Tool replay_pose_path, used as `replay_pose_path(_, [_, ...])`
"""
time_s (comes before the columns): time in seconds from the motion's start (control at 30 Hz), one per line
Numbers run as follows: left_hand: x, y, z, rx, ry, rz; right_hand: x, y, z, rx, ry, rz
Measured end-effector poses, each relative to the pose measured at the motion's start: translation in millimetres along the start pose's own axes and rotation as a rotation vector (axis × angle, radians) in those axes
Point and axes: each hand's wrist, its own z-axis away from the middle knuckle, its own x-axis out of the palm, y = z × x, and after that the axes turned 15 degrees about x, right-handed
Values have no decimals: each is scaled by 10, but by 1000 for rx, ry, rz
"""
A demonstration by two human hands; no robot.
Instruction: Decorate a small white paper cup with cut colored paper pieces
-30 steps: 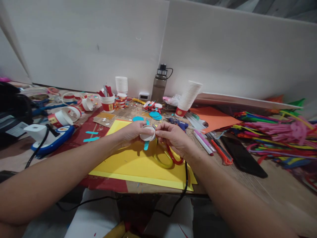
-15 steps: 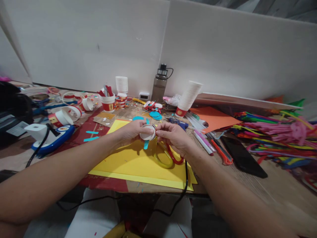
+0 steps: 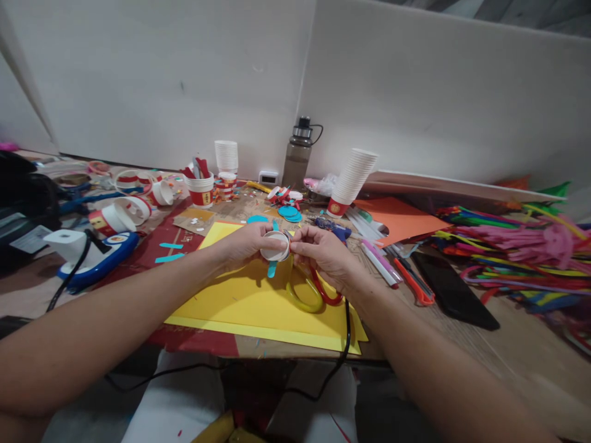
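Note:
Over the yellow paper (image 3: 244, 301), my left hand (image 3: 252, 246) grips a small round white cup piece (image 3: 274, 246), its thumb across the rim. Blue paper strips (image 3: 272, 269) stick out above and below the piece. My right hand (image 3: 318, 252) pinches at the right edge of the same piece; its fingertips are pressed together there, and what lies between them is too small to make out. Under my right hand are scissors with a yellow and a red handle loop (image 3: 305, 295), their blades mostly hidden.
Blue discs (image 3: 290, 213), a stack of paper cups (image 3: 353, 184) and a bottle (image 3: 298, 154) stand behind the hands. A blue-and-white device (image 3: 96, 258) is at left. Markers (image 3: 381, 264), a cutter (image 3: 415, 283), a phone (image 3: 455, 289) and pipe cleaners (image 3: 530, 246) lie at right.

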Motion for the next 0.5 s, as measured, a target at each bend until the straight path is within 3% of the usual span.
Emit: replay_pose_path(0.5, [3,6,-4,-32,-5,16,-20,-5,-7,-7,-2,28])
